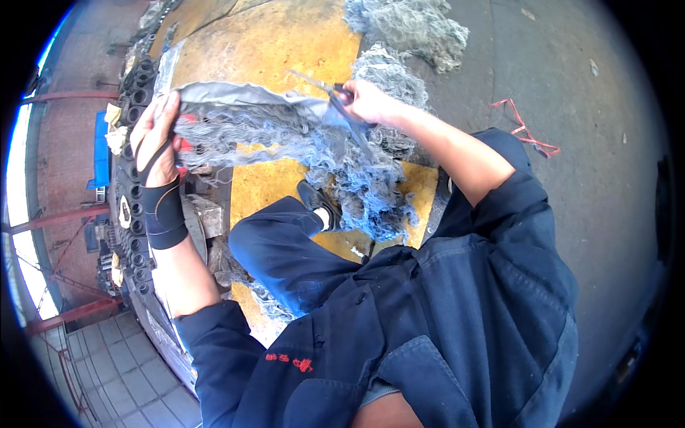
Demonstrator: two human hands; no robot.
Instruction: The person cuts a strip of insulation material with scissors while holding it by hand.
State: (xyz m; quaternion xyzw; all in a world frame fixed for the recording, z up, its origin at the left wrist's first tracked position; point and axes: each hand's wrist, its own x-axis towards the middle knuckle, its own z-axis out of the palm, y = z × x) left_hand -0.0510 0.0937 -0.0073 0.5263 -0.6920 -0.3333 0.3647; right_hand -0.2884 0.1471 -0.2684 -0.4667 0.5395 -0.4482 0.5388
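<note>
My left hand (158,135), with a black wrap around its wrist, is closed on one end of a grey cloth strip (242,94). Long, wavy grey-blue yarn (264,132) hangs in a thick fringe from the strip. In my right hand (372,103) is a pair of scissors (322,85) with dark handles, its blades pointing left just above the strip's far edge. The strip stretches between both hands; how its right end meets my right hand is hard to make out. Below it, a mass of bluish yarn (371,196) droops toward my legs.
Piles of loose grey fibre (410,32) lie beyond my right hand. A worn yellow sheet (264,43) spreads beneath the work. Dark rings (135,189) line up at left, near a pale block (205,216). Red strapping (524,128) lies on the grey floor at right.
</note>
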